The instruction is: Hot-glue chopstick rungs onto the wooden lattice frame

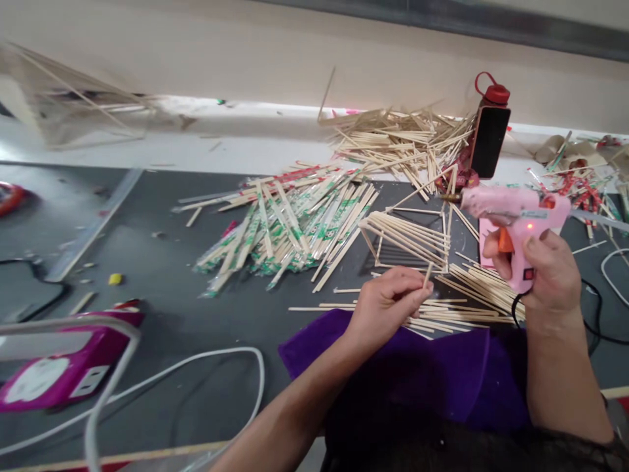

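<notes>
My right hand [553, 269] grips a pink hot glue gun [511, 204] with an orange trigger and a lit indicator; its nozzle points left. Between the fingertips of my left hand [388, 298] a short wooden stick [428, 274] is pinched, tilted upward. Just beyond that hand stands an open frame [413, 237] built of thin sticks, with several slanted sticks side by side across it. Loose sticks [457, 313] lie around and under my left hand, and more fan out toward the glue gun. A purple cloth [319, 341] lies below my hands at the table's near side.
Wrapped chopsticks [295, 226] lie heaped left of the frame. Behind is a pile of bare sticks [398, 141], with a phone [490, 141] leaning on a red-capped bottle [495, 95]. A magenta device [73, 360], a white cable [196, 359] and a clear ruler [98, 223] are at left.
</notes>
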Demonstrator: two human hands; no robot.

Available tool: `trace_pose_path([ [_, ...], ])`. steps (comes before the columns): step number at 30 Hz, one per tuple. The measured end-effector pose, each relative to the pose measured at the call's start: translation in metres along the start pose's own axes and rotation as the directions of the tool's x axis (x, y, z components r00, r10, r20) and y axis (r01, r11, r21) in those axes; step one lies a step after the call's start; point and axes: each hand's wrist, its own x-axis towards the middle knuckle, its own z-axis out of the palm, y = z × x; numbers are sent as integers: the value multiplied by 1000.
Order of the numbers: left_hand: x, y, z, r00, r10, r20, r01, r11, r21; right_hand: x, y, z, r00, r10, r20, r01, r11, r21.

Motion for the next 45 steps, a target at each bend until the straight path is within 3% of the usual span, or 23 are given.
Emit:
trace_pose_path([
  [7, -1, 2, 2, 983, -182, 22, 181, 946, -268, -20, 10, -5, 998, 59, -23, -61, 996, -67],
  [13, -6, 6, 4, 983, -169, 67, 182, 904, -388, -30, 14, -10, 987, 143, 74, -128, 975, -183],
  [18, -5, 1, 4, 991, -125, 38, 128, 863, -488, -33, 12, -8, 996, 73, 59, -61, 981, -183],
  [32, -2, -3, 8, 993, -114, 18, 109, 872, -477, -44, 20, -16, 981, 180, 76, -146, 932, -332],
  [45, -2, -4, 9, 993, -119, 25, 117, 879, -463, -45, 20, -14, 985, 169, 31, -144, 913, -382],
])
